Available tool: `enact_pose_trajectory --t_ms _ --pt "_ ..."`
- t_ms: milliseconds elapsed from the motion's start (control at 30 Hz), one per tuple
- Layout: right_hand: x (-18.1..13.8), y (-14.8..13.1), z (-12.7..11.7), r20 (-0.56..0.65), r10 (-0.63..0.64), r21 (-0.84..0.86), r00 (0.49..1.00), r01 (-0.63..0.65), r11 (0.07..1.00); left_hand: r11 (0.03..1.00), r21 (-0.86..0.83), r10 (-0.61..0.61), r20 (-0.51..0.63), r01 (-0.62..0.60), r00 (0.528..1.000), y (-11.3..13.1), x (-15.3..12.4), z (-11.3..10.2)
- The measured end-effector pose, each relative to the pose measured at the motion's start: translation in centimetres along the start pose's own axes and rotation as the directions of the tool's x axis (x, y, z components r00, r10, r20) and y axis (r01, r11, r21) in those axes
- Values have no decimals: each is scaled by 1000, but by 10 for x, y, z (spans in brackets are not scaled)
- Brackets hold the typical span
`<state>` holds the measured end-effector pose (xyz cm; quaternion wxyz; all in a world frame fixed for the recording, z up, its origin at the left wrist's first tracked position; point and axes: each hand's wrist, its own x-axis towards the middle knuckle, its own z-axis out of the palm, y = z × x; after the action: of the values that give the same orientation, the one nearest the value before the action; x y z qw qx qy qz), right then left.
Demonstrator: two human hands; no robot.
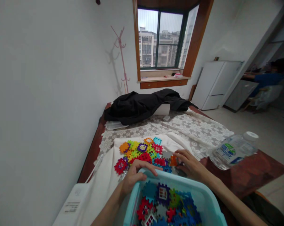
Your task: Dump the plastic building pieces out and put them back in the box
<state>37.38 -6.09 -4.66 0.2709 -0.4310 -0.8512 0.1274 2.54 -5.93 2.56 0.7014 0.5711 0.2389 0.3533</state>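
A light-blue plastic bin (177, 178) sits close in front of me, with interlocking plastic building tiles (163, 194) in several colours inside it. My left hand (134, 176) grips the bin's far left rim, fingers over the edge. Beyond the bin, a loose pile of similar tiles (144, 156) lies on a white cloth. At the pile's right side, my right hand (188, 163) is closed with an orange building tile (173, 160) at its fingertips. The undersides of my right fingers are partly hidden.
A large clear plastic bottle (233, 150) with a white cap stands at the table's right. Black fabric (142, 105) lies across the far end, on a lace-patterned tablecloth (179, 124). A white box-like device (73, 201) is at left by the wall. A person in blue (266, 81) sits far right.
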Motion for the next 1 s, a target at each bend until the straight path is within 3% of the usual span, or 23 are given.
enact_pose_trajectory --t_ms 133,400,700,867,1000 --pt "-7 -2 5 -56 20 -4 998 -20 1000 1000 19 18 16 -19 1000 -1 0 0" --pt "-27 -5 9 133 126 32 983 -132 991 1000 -5 14 13 -14 1000 1 1 2" --pt "-30 9 17 93 154 -53 984 -150 987 999 33 28 -5 -27 1000 11 -1 9" --pt "-28 17 18 60 149 75 987 -153 985 999 28 16 -37 -15 999 11 -1 11" --pt "-16 11 5 93 91 206 991 -109 973 1000 20 3 -26 -3 1000 9 -1 9"
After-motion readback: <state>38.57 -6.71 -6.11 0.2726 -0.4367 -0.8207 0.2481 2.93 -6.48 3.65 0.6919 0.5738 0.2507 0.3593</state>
